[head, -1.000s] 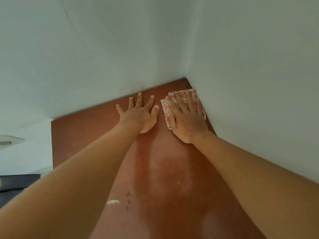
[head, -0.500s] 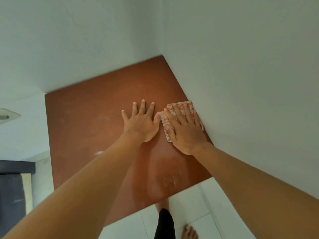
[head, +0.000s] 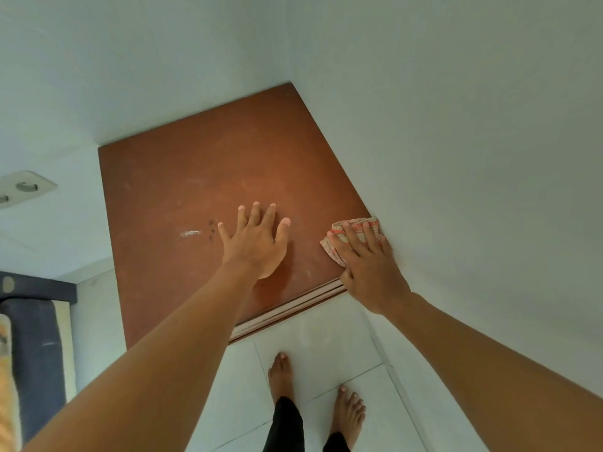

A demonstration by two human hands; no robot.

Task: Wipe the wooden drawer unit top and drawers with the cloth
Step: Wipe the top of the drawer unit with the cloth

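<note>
The reddish-brown top of the wooden drawer unit (head: 195, 177) fills the room corner, with a white smear and dark specks left of centre. My right hand (head: 365, 259) presses flat on a crumpled orange-and-cream striped cloth (head: 354, 225) at the top's front right corner, against the right wall. My left hand (head: 257, 243) lies palm down on the bare wood beside it, fingers spread, holding nothing. The unit's grooved front edge (head: 293, 305) shows below my hands; the drawers are hidden.
White walls close the unit in at the back and right. A wall socket (head: 23, 187) sits on the left wall. Bare feet (head: 284, 376) stand on the white tiled floor in front. A dark mattress with bedding (head: 32, 353) lies at lower left.
My right hand has dragged the cloth from the back corner along the right wall to the front right corner. My left hand slid toward me too. The view tilted down, showing floor and feet.
</note>
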